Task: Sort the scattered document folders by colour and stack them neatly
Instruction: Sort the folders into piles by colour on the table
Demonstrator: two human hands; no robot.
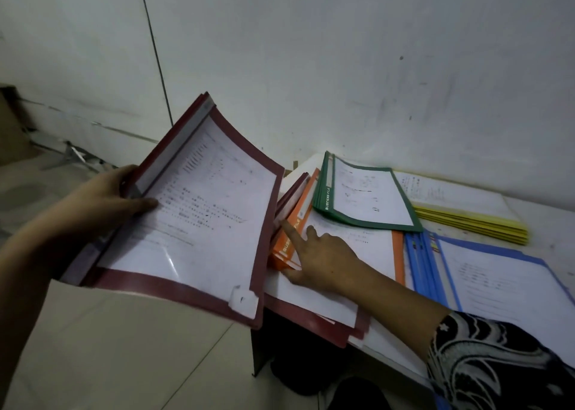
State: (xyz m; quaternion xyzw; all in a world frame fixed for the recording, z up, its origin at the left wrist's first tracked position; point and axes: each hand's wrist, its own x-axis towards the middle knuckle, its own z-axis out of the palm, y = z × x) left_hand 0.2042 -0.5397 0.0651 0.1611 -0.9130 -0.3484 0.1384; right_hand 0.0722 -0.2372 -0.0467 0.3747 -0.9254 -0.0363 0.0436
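Observation:
My left hand grips a stack of dark red folders by the spine and holds it tilted in the air off the table's left end. More dark red folders lie on the table below it. My right hand rests on the orange folders, index finger stretched toward their spine and thumb at their near left corner. Green folders overlap the orange ones at the back. A yellow pile lies by the wall and blue folders to the right.
The white table stands against a white wall. Its left end overhangs a tiled floor. A cardboard box and metal scraps sit on the floor at the far left.

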